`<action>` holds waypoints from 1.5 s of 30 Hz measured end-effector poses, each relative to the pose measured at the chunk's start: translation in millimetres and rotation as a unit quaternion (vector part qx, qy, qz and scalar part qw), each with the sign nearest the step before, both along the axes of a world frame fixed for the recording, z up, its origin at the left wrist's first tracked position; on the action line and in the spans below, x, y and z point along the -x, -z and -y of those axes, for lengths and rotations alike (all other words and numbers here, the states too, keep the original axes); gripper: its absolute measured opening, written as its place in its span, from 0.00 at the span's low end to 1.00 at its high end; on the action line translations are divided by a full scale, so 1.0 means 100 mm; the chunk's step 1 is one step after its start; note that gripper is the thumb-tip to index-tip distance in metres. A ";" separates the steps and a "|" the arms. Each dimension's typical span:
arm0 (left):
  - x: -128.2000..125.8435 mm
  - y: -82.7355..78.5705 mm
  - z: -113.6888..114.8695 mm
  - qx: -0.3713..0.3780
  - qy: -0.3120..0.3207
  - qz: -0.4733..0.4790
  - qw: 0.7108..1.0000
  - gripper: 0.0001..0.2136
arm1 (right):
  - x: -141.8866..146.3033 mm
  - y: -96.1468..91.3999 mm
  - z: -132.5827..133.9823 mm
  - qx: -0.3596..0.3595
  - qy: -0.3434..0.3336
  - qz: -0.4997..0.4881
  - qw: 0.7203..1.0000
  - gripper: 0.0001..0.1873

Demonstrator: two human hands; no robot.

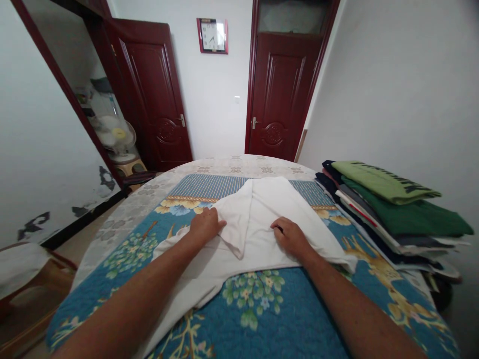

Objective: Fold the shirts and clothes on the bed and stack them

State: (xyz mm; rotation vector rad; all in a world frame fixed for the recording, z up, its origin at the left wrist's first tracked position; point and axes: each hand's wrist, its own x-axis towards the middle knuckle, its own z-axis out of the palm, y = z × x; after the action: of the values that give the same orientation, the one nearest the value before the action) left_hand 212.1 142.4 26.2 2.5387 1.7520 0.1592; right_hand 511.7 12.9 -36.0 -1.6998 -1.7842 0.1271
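Observation:
A white garment (258,219) lies spread on a table covered by a blue flowered quilt (269,319). One side of the garment is folded over towards the middle. My left hand (205,225) rests on the left part of the cloth, fingers closed on the edge of the folded flap. My right hand (291,237) lies on the right part of the garment, its fingers curled and pressing down on the fabric.
A stack of folded clothes (392,209), green ones on top, sits at the table's right edge by the wall. Two dark red doors (279,94) and a wall clock (212,36) are beyond the table. A fan (114,133) stands at the left.

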 end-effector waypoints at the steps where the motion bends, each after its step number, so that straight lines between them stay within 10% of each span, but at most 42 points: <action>1: 0.01 0.02 -0.03 0.007 -0.001 0.003 1.000 0.18 | 0.00 0.00 0.00 0.000 0.000 -0.002 1.000 0.12; 12: 0.41 -0.13 -0.47 0.057 -0.037 0.093 0.993 0.13 | -0.02 0.03 -0.03 -0.004 -0.003 -0.017 1.000 0.12; 23: 0.22 -0.46 -0.48 -0.060 0.005 0.098 0.993 0.18 | -0.04 0.03 -0.02 -0.006 -0.009 -0.024 1.000 0.12; 32: 0.39 -0.16 -0.12 0.087 0.258 0.048 0.961 0.24 | -0.06 0.02 -0.01 -0.005 -0.013 -0.022 1.000 0.13; 38: 0.32 -0.02 -0.11 -0.030 0.175 0.111 0.978 0.11 | -0.06 0.02 -0.02 0.003 -0.004 -0.013 1.000 0.13; 45: 0.09 -0.42 -0.25 -0.226 0.113 0.321 0.913 0.11 | -0.06 0.03 -0.02 -0.001 -0.005 -0.026 1.000 0.13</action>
State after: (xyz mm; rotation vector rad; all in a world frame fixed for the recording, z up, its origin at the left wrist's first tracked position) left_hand 203.0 167.5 68.5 2.4838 1.2507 1.3470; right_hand 517.5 15.2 -38.9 -1.6730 -1.7545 0.1719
